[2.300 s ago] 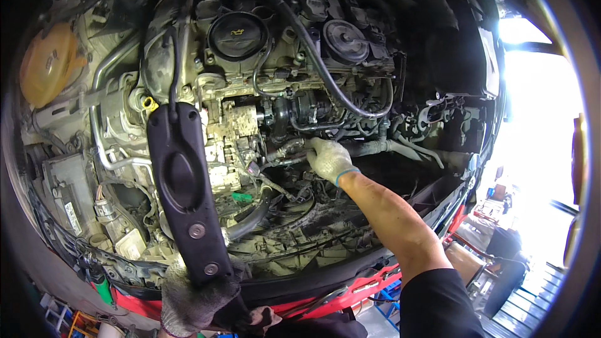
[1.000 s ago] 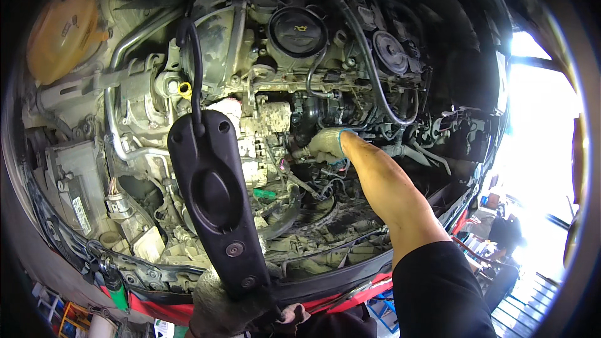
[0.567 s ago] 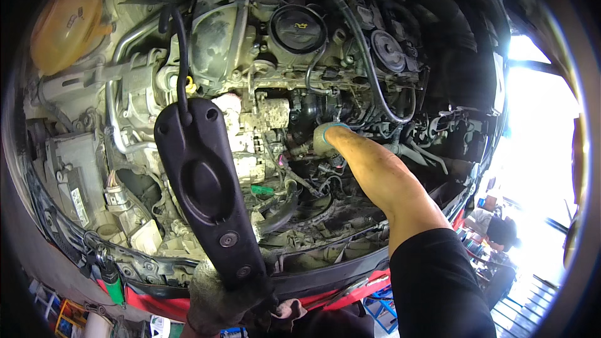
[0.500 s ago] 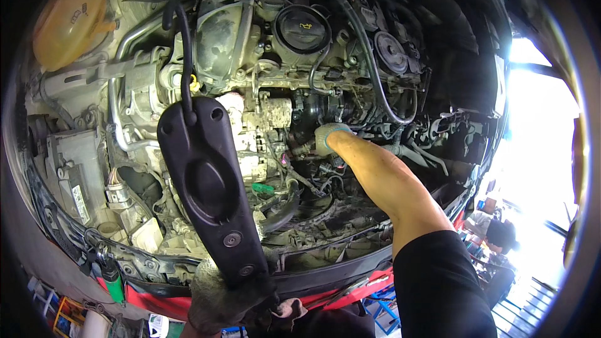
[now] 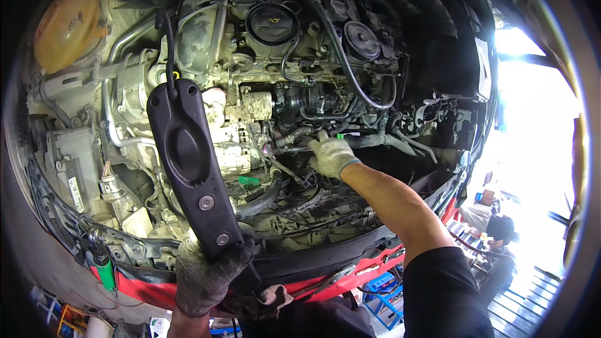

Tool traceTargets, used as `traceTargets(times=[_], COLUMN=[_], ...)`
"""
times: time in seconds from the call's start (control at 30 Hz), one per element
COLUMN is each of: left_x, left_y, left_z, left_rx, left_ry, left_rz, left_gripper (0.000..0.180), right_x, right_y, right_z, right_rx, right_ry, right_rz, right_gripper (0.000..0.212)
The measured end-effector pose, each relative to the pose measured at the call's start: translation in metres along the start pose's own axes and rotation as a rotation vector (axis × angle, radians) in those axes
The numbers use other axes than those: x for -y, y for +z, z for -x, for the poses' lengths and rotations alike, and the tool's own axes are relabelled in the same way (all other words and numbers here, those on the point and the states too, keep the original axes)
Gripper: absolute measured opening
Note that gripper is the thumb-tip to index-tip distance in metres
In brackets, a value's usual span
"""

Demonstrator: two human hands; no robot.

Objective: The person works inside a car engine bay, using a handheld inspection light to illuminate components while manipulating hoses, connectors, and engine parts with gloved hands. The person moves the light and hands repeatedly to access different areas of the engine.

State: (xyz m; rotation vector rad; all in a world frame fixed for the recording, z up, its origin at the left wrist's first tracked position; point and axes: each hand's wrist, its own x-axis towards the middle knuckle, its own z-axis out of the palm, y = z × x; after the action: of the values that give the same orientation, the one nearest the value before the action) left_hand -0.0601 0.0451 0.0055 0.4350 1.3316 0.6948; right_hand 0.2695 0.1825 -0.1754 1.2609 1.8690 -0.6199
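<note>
My left hand [image 5: 210, 275], in a grey work glove, is wrapped round the lower end of a long black work lamp [image 5: 191, 156]. Its back, with an oval recess and two screws, is toward me, and a hook [image 5: 169, 50] juts from its top. The engine [image 5: 247, 112] beyond it is brightly lit. Over the front of the engine bay, my right hand [image 5: 335, 155], in a pale knitted glove, has bent fingers against a dark pipe [image 5: 297, 144]. Whatever lies between those fingertips is hidden. A small green and white piece [image 5: 347, 135] shows just beyond the hand.
A round black oil cap [image 5: 272, 24] tops the engine, with a curved hose [image 5: 341, 50] to its right. An orange coolant tank [image 5: 66, 31] sits far left. A green-handled tool [image 5: 105, 275] hangs at the front left edge. Another person [image 5: 501, 231] is at the right, beyond the car.
My right hand has come up and back from deeper among the engine parts, so its glove now shows. The lamp and left hand have shifted slightly left as the view moved.
</note>
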Motion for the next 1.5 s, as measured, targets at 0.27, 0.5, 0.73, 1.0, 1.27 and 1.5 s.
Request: traceTargets(times=[0.27, 0.5, 0.73, 1.0, 1.27, 1.5], left_x=[0.009, 0.005, 0.002, 0.005, 0.006, 0.01], left_y=[0.006, 0.009, 0.017, 0.016, 0.01, 0.004], left_z=[-0.003, -0.002, -0.005, -0.003, -0.001, -0.002], left_rx=[-0.034, -0.043, -0.012, -0.12, -0.061, -0.028], left_ry=[0.115, -0.009, 0.061, 0.066, 0.023, 0.102], left_rz=[-0.126, -0.145, -0.188, -0.125, -0.093, -0.014], left_gripper=[0.03, 0.035, 0.037, 0.023, 0.03, 0.027], right_x=[0.035, 0.046, 0.029, 0.045, 0.039, 0.039], right_y=[0.021, 0.023, 0.107, 0.051, 0.025, 0.038], right_z=[-0.041, -0.076, -0.159, -0.128, -0.1, -0.068], right_rx=[0.097, 0.17, 0.267, 0.238, 0.24, 0.11], right_ry=[0.147, 0.253, 0.475, 0.371, 0.427, 0.37], right_rz=[0.227, 0.24, 0.253, -0.017, -0.122, 0.025], right_gripper=[0.059, 0.043, 0.037, 0.031, 0.03, 0.024])
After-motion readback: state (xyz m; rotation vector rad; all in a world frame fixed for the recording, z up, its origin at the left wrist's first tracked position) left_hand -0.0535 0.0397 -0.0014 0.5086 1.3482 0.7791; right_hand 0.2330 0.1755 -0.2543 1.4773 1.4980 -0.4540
